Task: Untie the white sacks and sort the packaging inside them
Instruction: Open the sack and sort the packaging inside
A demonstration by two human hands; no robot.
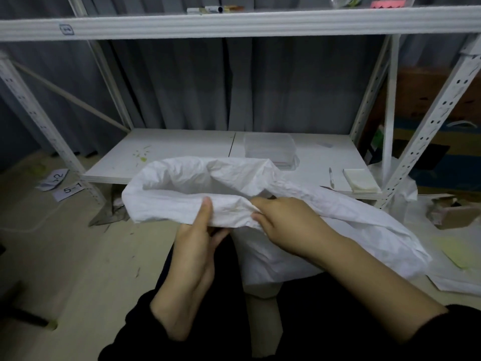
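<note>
Left hand [197, 230] pinching the near rim of the white sack [182, 188], thumb on top, fingers underneath. Right hand [283, 225] clenched on the same rim, just beside the left. Sack held up in front of the low shelf [169, 149], mouth open, body trailing down to the right. Probably light, thin and crinkly, limp rather than stiff, maybe slippery. Best gripped at the rim, hands spread apart. Contents hidden. On the shelf behind the sack, a clear box [269, 148].

White sack [234, 194], crumpled, mouth open, held up w/ body draping right
</note>
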